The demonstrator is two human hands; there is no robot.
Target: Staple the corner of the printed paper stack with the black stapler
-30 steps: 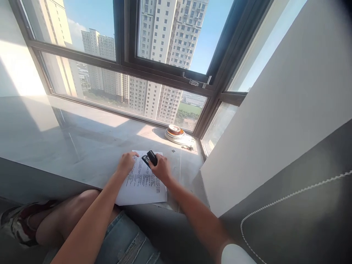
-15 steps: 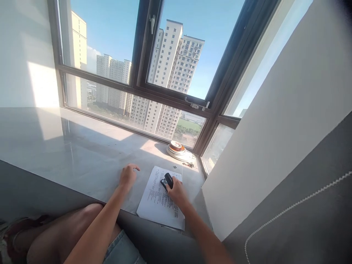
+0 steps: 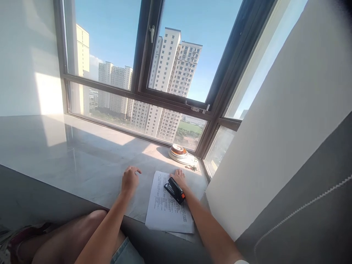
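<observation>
A black stapler [image 3: 175, 191] with an orange end lies on the printed sheets of paper [image 3: 156, 211], its jaws spread apart. My right hand [image 3: 178, 176] is past the stapler, at the far edge of the paper, palm down with fingers stretched out on the sill. Its wrist is close beside the stapler. My left hand [image 3: 130, 179] hovers over or rests on the sill to the left of the paper, loosely bent, thumb and fingers apart, holding nothing. The small dark bits seen earlier beyond the paper are hidden, apparently by my right hand.
A round stacked white-and-brown object [image 3: 178, 153] stands in the window corner, with small debris [image 3: 191, 168] near it. Window frames [image 3: 170, 99] rise behind the pale sill [image 3: 96, 157]. A wall [image 3: 264, 121] bounds the right side. A bead chain [image 3: 299, 207] hangs there.
My right hand has let go of the stapler, leaving it on the paper, and has reached forward beyond it. The left hand has stayed nearly in place. The view has shifted slightly.
</observation>
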